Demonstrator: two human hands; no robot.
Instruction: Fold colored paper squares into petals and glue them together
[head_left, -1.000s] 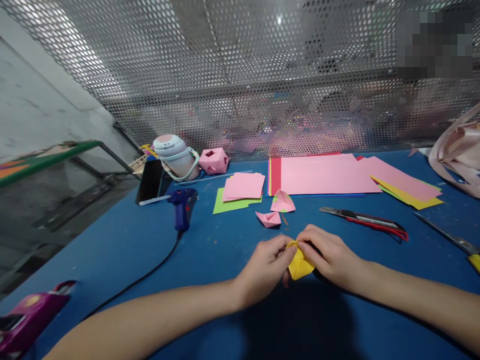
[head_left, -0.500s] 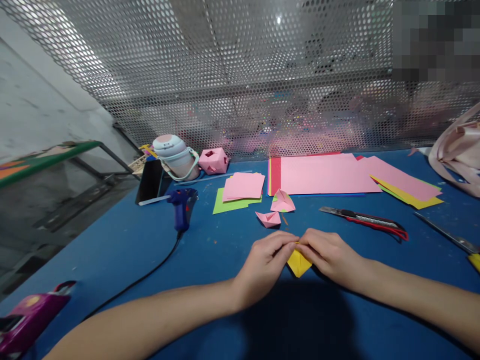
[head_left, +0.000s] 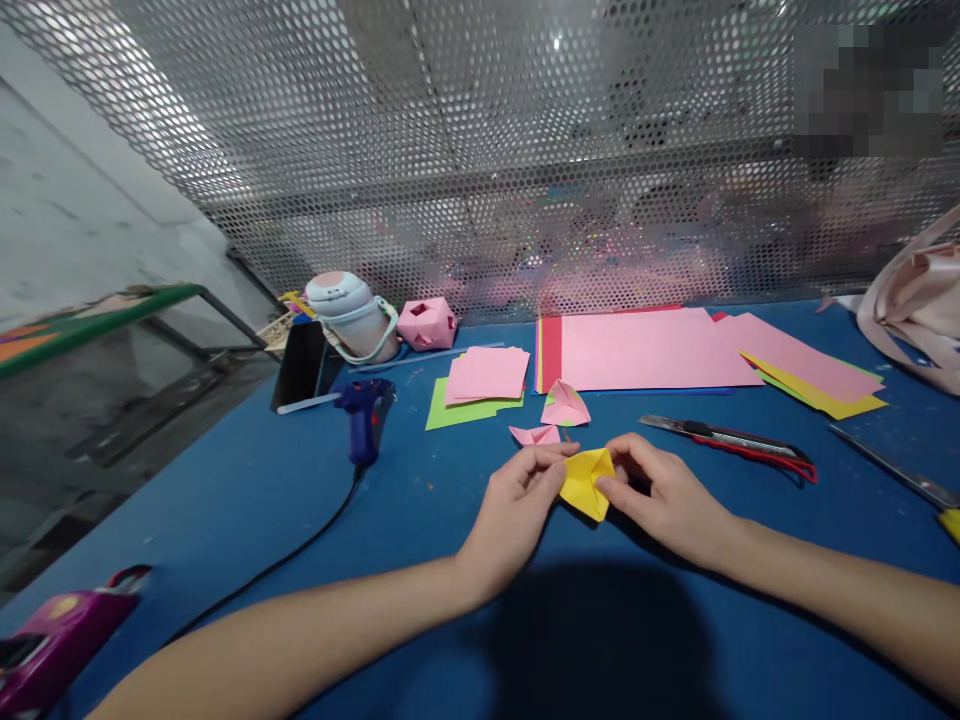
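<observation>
Between my two hands is a small piece of folded yellow paper (head_left: pixel 588 486), its creases and an opened flap showing. My left hand (head_left: pixel 517 510) pinches its left corner between thumb and fingers. On the other side, my right hand (head_left: pixel 664 500) grips the right edge, the thumb pressing on the front. Just beyond my left fingers lies a folded pink paper piece (head_left: pixel 534 436), partly covered by them. Behind it stands another folded pink piece (head_left: pixel 565 404) with green bits at its edges.
Square paper sheets (head_left: pixel 487 373) and long pink sheets (head_left: pixel 652 350) lie farther back. A utility knife (head_left: pixel 724 440) and scissors (head_left: pixel 892 468) are at right. At left are a blue glue gun (head_left: pixel 363 420) with its cord, a phone (head_left: pixel 301 362), a bottle (head_left: pixel 352 315) and a pink paper ball (head_left: pixel 427 323).
The yellow paper has been raised and turned, its fold now spread wider. My hands have moved slightly apart, and the left fingers now overlap the nearer pink piece.
</observation>
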